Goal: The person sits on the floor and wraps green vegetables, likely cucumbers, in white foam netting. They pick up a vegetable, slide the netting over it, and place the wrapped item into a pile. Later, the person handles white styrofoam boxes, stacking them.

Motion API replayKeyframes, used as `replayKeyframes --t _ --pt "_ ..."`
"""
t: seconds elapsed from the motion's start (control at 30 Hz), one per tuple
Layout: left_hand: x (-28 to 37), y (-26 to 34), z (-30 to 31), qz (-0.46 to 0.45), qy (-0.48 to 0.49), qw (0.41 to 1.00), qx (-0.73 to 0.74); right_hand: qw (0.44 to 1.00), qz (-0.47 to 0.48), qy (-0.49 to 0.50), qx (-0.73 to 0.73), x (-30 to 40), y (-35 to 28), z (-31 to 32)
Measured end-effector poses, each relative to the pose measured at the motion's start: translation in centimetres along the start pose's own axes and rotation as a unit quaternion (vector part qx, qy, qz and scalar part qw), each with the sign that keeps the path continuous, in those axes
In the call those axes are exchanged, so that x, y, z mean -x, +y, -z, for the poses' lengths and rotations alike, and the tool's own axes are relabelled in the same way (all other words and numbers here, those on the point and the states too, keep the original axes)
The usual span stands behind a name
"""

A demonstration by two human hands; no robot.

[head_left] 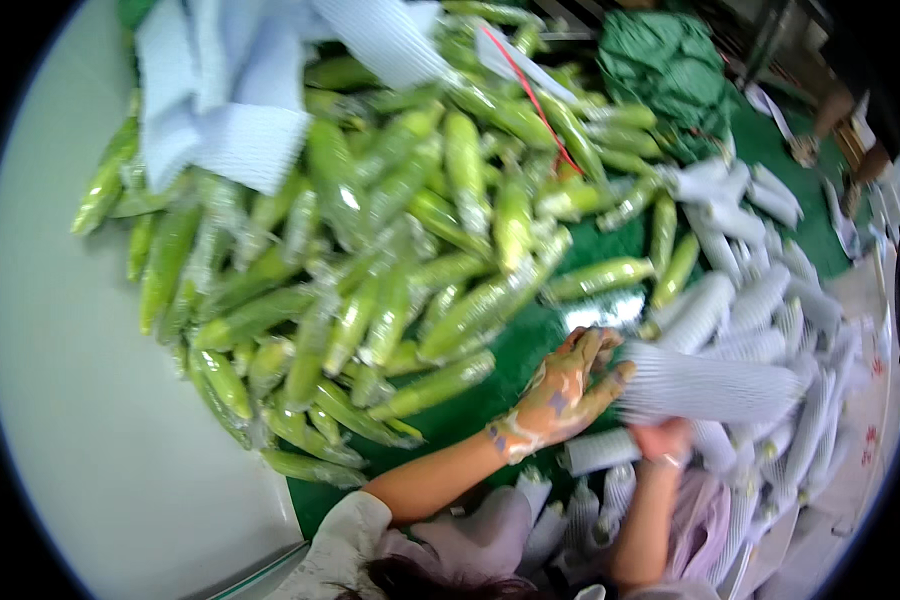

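Note:
My left hand, its skin or thin covering marked with pale and purple patches, is over the green surface with fingers apart. Its fingertips are at the near end of a white foam net sleeve. My right hand, blurred, holds that sleeve from below; whether a vegetable is inside is hidden. Left and ahead lies a large heap of long green vegetables, apparently squash, in clear plastic film. On the right are many vegetables in white foam net sleeves.
Flat foam net sleeves lie on the heap's far left. A pale panel borders the left side. Crumpled green sheeting and a red strip are at the back. Another person's hand shows at upper right. Several sleeved vegetables lie near my body.

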State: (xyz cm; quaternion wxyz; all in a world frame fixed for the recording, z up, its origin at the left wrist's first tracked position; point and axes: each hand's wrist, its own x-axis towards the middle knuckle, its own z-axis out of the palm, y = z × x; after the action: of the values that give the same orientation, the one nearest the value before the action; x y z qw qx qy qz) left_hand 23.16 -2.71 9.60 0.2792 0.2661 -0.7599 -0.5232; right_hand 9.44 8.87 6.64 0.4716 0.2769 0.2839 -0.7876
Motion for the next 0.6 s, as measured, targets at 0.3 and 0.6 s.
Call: replayKeyframes --t 0.3,0.6 --pt "-7.7 5.8 26.0 0.006 0.589 0.641 -0.491 0.888 0.097 -0.105 0.437 0.6 4.8 -0.7" --pt "-1.7 3.3 21.9 -0.027 0.186 0.901 -0.391 0.723 0.217 -0.339 0.562 2.1 8.2 -7.7"
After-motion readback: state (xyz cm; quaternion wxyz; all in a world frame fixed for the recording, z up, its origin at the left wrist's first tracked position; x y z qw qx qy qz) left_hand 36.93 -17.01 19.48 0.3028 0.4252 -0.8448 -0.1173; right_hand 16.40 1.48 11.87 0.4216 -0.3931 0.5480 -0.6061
